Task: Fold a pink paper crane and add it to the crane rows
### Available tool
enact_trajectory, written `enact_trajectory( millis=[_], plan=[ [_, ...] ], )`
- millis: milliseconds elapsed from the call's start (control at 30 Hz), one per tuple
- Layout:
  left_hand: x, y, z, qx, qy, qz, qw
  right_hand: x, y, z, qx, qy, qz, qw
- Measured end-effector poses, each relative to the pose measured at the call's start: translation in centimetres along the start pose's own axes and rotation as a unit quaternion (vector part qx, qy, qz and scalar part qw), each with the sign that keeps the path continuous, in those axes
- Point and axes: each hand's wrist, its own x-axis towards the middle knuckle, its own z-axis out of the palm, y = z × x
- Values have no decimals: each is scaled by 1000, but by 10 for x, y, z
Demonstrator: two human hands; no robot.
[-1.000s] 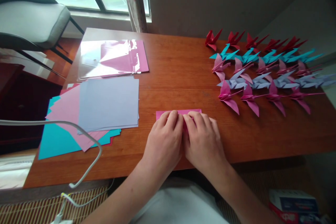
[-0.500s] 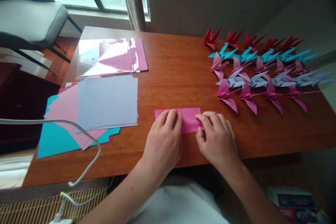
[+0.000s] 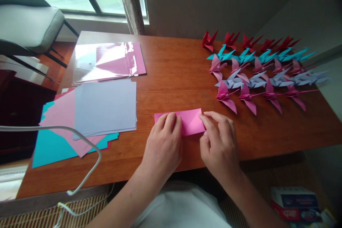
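Note:
A bright pink sheet of origami paper [image 3: 191, 122], folded into a flat rectangle, lies on the wooden table in front of me. My left hand [image 3: 162, 146] bears down on its left half, fingers curled together and covering part of it. At the right end, my right hand [image 3: 220, 140] pinches the paper's edge between thumb and index finger, the other fingers bent. The thumb of my left hand is hidden.
Rows of folded paper cranes [image 3: 248, 98] in several colours stand at the right. To the left lie fanned coloured sheets [image 3: 105, 107] and a clear plastic packet of paper [image 3: 112, 60]. A white cable [image 3: 88, 140] crosses the table's left front corner.
My right hand has shifted its fingers slightly at the paper's right edge, and the paper is tilted a little more. The left hand stays on the paper. The camera view has shifted slightly.

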Motion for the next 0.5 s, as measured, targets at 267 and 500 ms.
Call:
enact_trajectory(
  millis=[267, 500],
  plan=[
    [-1, 0, 1, -24, -21, -13, 999, 8, -10, 3, 43, 5, -15, 999],
    [-1, 0, 0, -12, 1, 1, 1000, 7, -5, 26, -12, -89, -11, 996]
  ],
)
